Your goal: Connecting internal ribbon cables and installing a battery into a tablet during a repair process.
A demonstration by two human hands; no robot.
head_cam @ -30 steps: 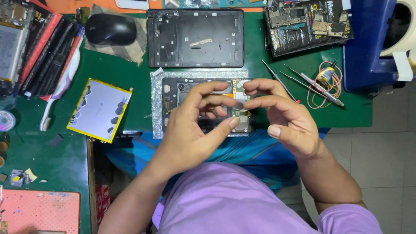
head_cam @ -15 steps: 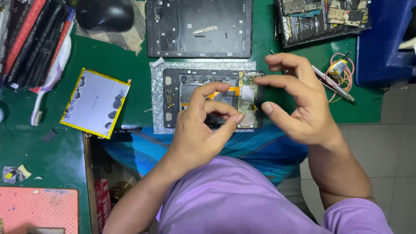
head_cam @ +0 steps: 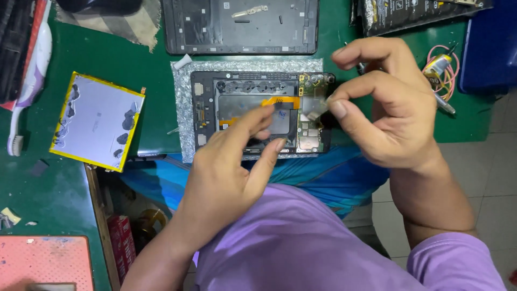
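An opened tablet body [head_cam: 258, 89] lies on a sheet of bubble wrap [head_cam: 183, 102] on the green mat, its circuit board and an orange flex cable [head_cam: 280, 102] exposed. My left hand [head_cam: 231, 178] rests its fingertips on the lower middle of the tablet. My right hand [head_cam: 388, 108] hovers over the tablet's right end and pinches a small thin silvery strip [head_cam: 315, 106] between thumb and index finger. The strip still touches the board at its lower end.
A second dark tablet back frame [head_cam: 242, 27] lies behind the open one. A silver, yellow-edged battery pack [head_cam: 97, 121] sits at the left, a toothbrush [head_cam: 24, 102] beyond it. Tools and a coil of wire [head_cam: 441, 67] are at the right by a blue box [head_cam: 490, 48]. A red mat [head_cam: 46, 261] lies lower left.
The view has closed in on the tablet. My right hand has lifted and drawn the silvery strip up from the board's right side, while my left hand slid lower on the tablet.
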